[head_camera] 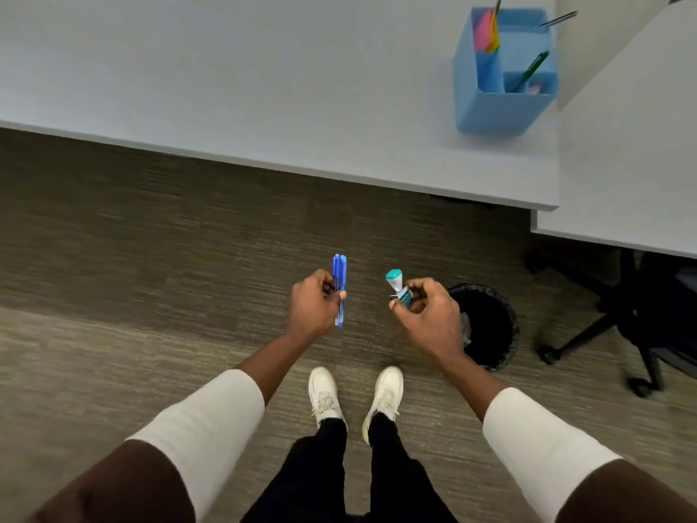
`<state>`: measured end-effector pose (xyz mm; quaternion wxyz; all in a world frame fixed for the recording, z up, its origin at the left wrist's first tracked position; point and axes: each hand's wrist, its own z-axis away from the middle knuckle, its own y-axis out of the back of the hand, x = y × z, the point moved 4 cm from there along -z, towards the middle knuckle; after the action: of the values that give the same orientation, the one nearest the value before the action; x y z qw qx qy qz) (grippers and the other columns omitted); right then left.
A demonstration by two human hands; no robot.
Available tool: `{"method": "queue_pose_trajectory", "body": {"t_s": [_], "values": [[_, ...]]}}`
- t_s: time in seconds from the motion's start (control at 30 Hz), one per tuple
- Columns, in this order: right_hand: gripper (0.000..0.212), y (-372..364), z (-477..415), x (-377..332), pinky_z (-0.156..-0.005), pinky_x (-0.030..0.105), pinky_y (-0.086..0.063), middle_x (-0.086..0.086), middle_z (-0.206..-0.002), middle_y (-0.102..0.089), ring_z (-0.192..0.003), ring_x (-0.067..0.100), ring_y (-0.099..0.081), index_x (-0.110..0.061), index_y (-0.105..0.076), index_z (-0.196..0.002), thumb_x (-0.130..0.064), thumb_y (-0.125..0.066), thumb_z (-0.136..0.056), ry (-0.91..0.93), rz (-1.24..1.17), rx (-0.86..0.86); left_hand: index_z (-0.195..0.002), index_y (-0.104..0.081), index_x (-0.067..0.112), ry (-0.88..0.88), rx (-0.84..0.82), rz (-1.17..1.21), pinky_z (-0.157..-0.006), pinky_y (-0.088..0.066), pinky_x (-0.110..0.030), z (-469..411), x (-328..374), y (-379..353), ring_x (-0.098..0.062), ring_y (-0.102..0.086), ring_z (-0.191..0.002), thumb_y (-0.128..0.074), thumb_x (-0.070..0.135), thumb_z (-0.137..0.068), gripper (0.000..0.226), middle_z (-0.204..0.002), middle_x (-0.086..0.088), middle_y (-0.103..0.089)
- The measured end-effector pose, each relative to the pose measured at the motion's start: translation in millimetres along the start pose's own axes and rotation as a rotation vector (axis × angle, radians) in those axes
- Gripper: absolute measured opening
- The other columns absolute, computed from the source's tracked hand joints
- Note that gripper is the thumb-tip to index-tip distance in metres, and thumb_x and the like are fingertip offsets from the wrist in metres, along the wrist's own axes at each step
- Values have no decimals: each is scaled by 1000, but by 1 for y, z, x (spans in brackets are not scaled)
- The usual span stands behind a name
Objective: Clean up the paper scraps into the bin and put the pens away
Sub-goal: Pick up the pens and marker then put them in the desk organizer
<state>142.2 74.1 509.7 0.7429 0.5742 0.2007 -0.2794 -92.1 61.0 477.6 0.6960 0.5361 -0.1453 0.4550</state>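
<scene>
The blue pens point(339, 288) stand nearly upright in the left hand point(315, 305), their capped ends poking out at twelve o'clock above the knuckles and their thin tips showing at six o'clock below the fist. That hand is curled tight around them, fingers wrapped over the barrels and thumb pressed against the side. At three o'clock from it, a short gap apart, the right hand point(430, 315) pinches a small white tube with a teal cap point(398, 286), which tilts toward eleven o'clock out of the closed fingers; what the tube is cannot be told. Just past the right wrist, at three o'clock, a round black bin point(490, 326) with a crinkled plastic liner sits on the floor, pale scraps point(467, 328) showing inside. The floor is streaky brown-grey carpet point(151, 258). At twelve o'clock runs a smooth pale desk point(264, 88), and on it toward one o'clock stands a blue box-shaped organizer point(503, 96) with dividers, holding a green pen point(531, 71), dark pens and bright sticky notes. Both forearms wear soft white sleeves point(211, 420) over the person's white shoes point(324, 394).
</scene>
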Motion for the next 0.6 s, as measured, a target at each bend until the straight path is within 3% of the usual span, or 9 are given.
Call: {"method": "queue_pose_trajectory", "body": {"t_s": [0.1, 0.2, 0.27, 0.43, 0.6], "values": [[36, 17, -1, -21, -78, 36, -62, -11, -102, -65, -89, 6, -65, -29, -65, -111, -40, -82, -82, 11, -35, 46, -86, -66, 14, -49, 4, -18, -74, -58, -35, -1, 15, 17, -15, -69, -72, -83, 17, -86, 17, -77, 5, -71], [38, 30, -2, -39, -79, 33, -63, -11, -104, -66, -91, 7, -66, -30, -64, -114, -39, -83, -83, 5, -86, 93, -81, -63, 23, -96, -4, -10, -59, -46, -9, -5, 29, 32, 4, -62, -61, -83, 17, -86, 22, -72, 14, -65], [43, 38, -2, -49, -80, 32, -63, -11, -108, -67, -93, 7, -66, -31, -63, -121, -36, -84, -83, 6, -122, 122, -82, -62, 24, -137, -15, 3, -59, -44, -3, -7, 39, 43, 15, -62, -66, -83, 15, -87, 23, -72, 15, -64], [54, 56, -3, -67, -78, 24, -60, -9, -108, -66, -91, 5, -65, -33, -61, -135, -32, -82, -86, 3, -165, 133, -88, -67, 22, -183, -32, 20, -60, -45, -1, -11, 59, 62, 7, -62, -64, -83, 17, -87, 17, -75, 14, -67], [42, 67, -6, -77, -70, 14, -48, -10, -106, -69, -91, 3, -65, -33, -67, -125, -35, -82, -86, -111, -247, 125, -92, -69, 24, -183, -60, 30, -64, -50, -10, -17, 73, 66, 4, -66, -71, -82, 20, -88, 14, -81, 12, -72]]}}
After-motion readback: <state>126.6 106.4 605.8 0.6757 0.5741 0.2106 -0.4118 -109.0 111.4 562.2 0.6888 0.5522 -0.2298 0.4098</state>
